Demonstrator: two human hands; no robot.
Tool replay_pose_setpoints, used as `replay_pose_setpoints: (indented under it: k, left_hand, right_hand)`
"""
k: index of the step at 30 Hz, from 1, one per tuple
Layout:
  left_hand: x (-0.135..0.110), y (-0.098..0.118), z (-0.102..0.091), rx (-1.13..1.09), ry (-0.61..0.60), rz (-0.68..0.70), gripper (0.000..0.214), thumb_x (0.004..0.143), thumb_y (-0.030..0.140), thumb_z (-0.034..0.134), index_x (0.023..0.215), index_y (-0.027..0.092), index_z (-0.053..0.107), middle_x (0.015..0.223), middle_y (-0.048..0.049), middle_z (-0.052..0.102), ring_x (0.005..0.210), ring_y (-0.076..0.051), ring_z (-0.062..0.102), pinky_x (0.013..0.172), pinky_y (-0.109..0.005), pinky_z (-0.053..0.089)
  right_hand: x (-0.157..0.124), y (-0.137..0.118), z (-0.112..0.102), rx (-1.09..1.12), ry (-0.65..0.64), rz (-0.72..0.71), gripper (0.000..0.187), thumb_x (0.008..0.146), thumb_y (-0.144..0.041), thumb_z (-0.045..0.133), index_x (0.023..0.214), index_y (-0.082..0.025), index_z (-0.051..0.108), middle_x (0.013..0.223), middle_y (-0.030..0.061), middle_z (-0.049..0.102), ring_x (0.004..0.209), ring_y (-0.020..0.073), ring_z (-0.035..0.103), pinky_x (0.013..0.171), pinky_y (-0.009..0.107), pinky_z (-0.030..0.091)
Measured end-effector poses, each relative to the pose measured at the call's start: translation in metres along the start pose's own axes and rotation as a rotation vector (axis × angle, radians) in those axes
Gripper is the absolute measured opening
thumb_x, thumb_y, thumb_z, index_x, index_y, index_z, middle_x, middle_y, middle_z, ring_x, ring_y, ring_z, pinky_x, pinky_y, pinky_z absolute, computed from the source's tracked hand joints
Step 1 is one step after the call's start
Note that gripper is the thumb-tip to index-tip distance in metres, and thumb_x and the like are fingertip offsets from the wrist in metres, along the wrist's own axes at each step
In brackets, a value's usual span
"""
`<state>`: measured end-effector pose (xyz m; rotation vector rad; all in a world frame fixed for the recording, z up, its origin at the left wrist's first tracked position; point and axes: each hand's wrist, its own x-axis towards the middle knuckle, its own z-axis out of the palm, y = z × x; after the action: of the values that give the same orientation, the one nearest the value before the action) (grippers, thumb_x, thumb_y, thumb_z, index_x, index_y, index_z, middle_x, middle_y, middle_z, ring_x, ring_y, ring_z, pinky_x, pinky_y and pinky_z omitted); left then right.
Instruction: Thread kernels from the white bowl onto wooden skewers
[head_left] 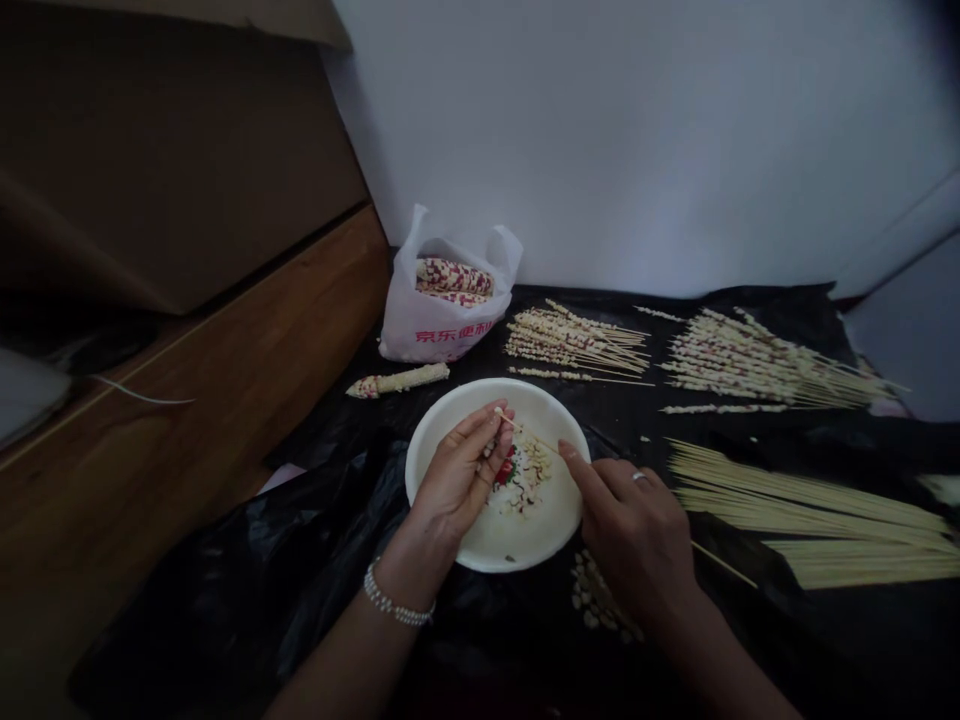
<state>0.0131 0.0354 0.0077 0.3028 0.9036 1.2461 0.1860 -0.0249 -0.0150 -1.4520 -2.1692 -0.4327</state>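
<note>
Over a white bowl, my left hand is closed around a few corn kernels, with one pinched at its fingertips. A thin bamboo skewer runs from that kernel back under my right hand, which grips it with the index finger stretched along the stick. The skewer's far end sticks out behind the right hand. Loose pale and dark corn kernels lie in the bowl, partly hidden by my left hand.
A plastic bag holds speckled corn cobs; a partly stripped cob lies before it. Kernel-threaded skewers form two piles at the back. Bare skewers lie at right, pale bits below the bowl, all on black plastic sheeting.
</note>
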Motion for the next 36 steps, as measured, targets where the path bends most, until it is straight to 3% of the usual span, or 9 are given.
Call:
replay_pose_setpoints:
  k: [26,36]
  left_hand:
    - [0.0022,0.0025,0.0004,-0.084,0.092,-0.076,0.024,0.075,0.002,0.066,0.095,0.013,0.072,0.087,-0.0065,0.071,0.077,-0.010,0.065,0.070,-0.015,0.053]
    - [-0.0009,0.0043,0.0045,-0.061,0.101,-0.071,0.016,0.076,0.002,0.065,0.087,0.011,0.072,0.084,-0.0060,0.070,0.072,-0.008,0.064,0.067,-0.013,0.054]
  right_hand:
    - [-0.0007,-0.0024,-0.0025,-0.014,0.012,0.007,0.042,0.086,-0.007,0.049,0.127,-0.013,0.057,0.073,0.0024,0.059,0.067,0.0162,0.047,0.064,0.032,0.030]
    - [-0.0020,-0.0058,-0.0014,0.020,0.037,0.013,0.040,0.087,-0.007,0.047,0.125,-0.010,0.058,0.073,0.0029,0.058,0.067,0.0150,0.048,0.065,0.030,0.033]
